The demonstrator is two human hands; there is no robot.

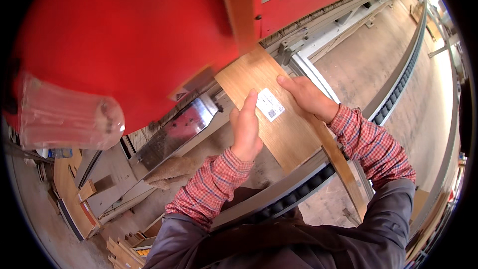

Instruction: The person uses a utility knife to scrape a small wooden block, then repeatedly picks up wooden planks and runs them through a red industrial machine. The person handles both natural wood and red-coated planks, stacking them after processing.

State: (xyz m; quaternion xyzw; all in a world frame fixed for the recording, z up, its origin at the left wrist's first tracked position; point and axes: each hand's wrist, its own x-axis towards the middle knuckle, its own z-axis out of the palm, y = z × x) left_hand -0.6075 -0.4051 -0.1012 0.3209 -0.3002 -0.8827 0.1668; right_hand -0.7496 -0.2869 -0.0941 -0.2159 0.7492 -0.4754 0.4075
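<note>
A flat wood-grain board (pixel 291 142) lies slanted in front of me, its far end close to the red machine. A white printed label (pixel 270 104) is stuck on its face. At the board's left edge, my left hand (pixel 245 132) grips it with the thumb up along the edge; its other fingers are mostly hidden. My right hand (pixel 309 98) holds the right edge, thumb on the top face and fingers out of sight underneath. Beside the board's near right corner runs a narrow wooden strip (pixel 343 177); whether they are joined I cannot tell.
The large red machine housing (pixel 134 35) fills the upper left, with a clear plastic guard (pixel 72 114) on it. A roller rail (pixel 284 195) crosses before my body, and another roller track (pixel 398 87) curves along the right. Stacked wood pieces (pixel 124 254) lie low at left.
</note>
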